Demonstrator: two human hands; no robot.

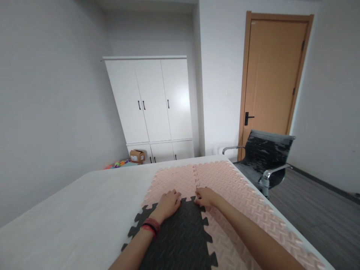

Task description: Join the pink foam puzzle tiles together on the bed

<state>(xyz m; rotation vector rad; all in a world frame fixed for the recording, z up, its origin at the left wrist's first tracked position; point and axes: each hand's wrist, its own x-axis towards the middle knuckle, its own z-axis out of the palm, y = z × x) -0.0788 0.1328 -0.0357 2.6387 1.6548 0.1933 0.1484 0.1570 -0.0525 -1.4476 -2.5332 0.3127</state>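
Observation:
A black foam mat tile (178, 236) with toothed edges lies on the white table, its far edge against pink foam mat tiles (174, 179). My left hand (169, 204), with red bands on the wrist, rests palm down over the black tile's far edge, fingers spread. Near that tile's far right corner, my right hand (206, 197) has its fingers bent together at the seam with the pink mat; what they hold, if anything, is hidden. More pink mat runs beneath the right forearm, beside the black tile's toothed right edge.
The white table (84, 210) extends left of the mats. A black chair (267, 153) stands beyond its right edge, before a wooden door (274, 75). At the back are a white cabinet (152, 97), a cardboard box (137, 156) and colourful items (117, 164).

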